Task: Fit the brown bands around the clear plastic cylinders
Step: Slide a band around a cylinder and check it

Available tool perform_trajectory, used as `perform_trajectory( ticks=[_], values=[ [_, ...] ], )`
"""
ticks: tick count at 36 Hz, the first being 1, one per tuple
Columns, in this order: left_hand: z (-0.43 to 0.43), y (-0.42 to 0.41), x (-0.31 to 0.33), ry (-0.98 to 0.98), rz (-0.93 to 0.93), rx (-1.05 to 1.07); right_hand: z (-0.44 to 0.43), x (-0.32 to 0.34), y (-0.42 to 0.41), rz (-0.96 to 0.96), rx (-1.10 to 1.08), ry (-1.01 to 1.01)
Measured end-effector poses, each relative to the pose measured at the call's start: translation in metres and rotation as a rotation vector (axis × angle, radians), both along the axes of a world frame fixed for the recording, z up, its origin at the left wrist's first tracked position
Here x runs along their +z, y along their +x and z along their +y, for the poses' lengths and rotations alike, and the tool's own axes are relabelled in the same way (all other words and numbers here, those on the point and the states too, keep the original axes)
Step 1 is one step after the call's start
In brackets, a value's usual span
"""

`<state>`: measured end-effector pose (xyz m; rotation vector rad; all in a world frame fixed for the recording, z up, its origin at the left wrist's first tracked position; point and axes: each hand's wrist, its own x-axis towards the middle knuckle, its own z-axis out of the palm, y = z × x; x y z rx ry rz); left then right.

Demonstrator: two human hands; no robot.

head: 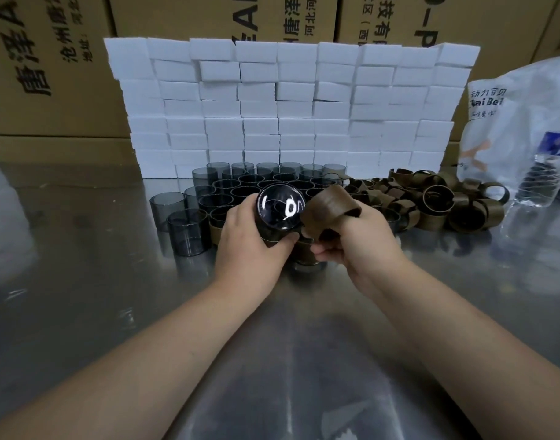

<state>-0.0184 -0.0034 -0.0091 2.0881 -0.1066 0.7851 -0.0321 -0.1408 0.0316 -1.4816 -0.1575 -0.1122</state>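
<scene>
Table [81,296]: reflective metal, fills the lower frame, with your forearms reaching in from the bottom edge.
Cartons [50,74]: brown, printed, across the top of the frame behind everything.
White blocks [288,106]: stacked as a wall, upper centre, standing on the table.
Bag [520,100]: clear plastic, printed, at the right edge.
Cylinders [240,182]: smoky clear, upright with the open end up, packed in rows at centre just in front of the blocks. A few stand apart at centre left.
Bands [431,201]: loose brown pile, right of centre, just beside the cylinders.
Bottle [545,182]: clear, at the far right in front of the bag.
Left hand [250,246]: centre frame, fingers and thumb curled round the held cylinder [280,206], which is tilted so one round end faces you.
Right hand [361,236]: just right of it, fingers pinching the held band [332,204], which curls up over the hand. The band sits just beside the cylinder's right edge and is not around it. Contact between the two cannot be told.
Banded cylinder [305,254]: on the table under your hands, partly hidden.
</scene>
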Motion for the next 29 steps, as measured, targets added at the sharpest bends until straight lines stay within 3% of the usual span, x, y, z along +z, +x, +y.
perform_trajectory(
  ticks=[6, 22, 29],
  values=[
    [0.002, 0.001, -0.001, 0.011, -0.022, 0.077, 0.006, 0.012, -0.003, 0.235, 0.149, -0.059],
    [0.000, -0.004, 0.002, 0.070, -0.082, 0.060, 0.010, -0.002, -0.005, 0.268, 0.424, 0.010],
    [-0.001, -0.010, 0.003, 0.129, -0.139, -0.007, 0.012, -0.010, -0.002, 0.282, 0.401, 0.046]
  ],
)
